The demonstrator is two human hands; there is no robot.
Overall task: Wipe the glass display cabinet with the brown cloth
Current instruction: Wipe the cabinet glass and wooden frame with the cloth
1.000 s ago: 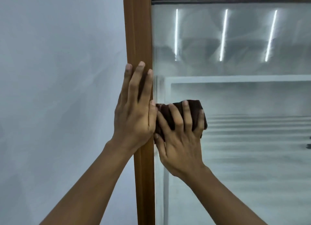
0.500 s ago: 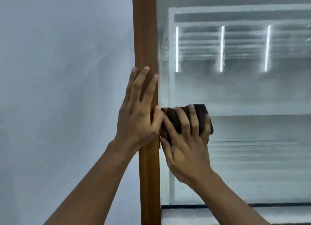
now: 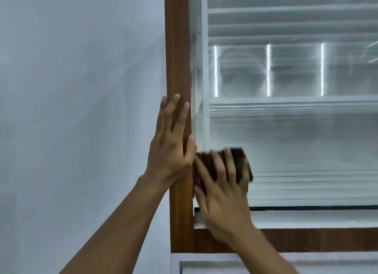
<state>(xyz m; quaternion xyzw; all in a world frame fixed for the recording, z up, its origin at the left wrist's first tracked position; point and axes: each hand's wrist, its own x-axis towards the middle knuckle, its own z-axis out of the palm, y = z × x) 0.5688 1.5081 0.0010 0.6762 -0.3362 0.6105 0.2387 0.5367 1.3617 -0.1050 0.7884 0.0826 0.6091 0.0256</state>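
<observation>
The glass display cabinet [image 3: 296, 134] fills the right half of the view, its pane set in a brown wooden frame [image 3: 178, 69]. My right hand [image 3: 223, 196] presses a bunched dark brown cloth [image 3: 239, 159] flat against the glass, low in the pane's left corner; the hand is blurred. My left hand [image 3: 171, 148] lies flat on the frame's left upright, fingers spread and pointing up, its thumb touching the cloth's edge.
A plain pale wall [image 3: 81, 110] lies left of the frame. White shelves [image 3: 286, 103] and vertical light strips [image 3: 269, 69] show behind the glass. The frame's brown bottom rail [image 3: 317, 239] runs below the pane, with a white panel [image 3: 327, 263] under it.
Both hands have slid down the cabinet: the cloth went from near the pane's top to its lower left corner, and my view followed downward, bringing the bottom rail into sight.
</observation>
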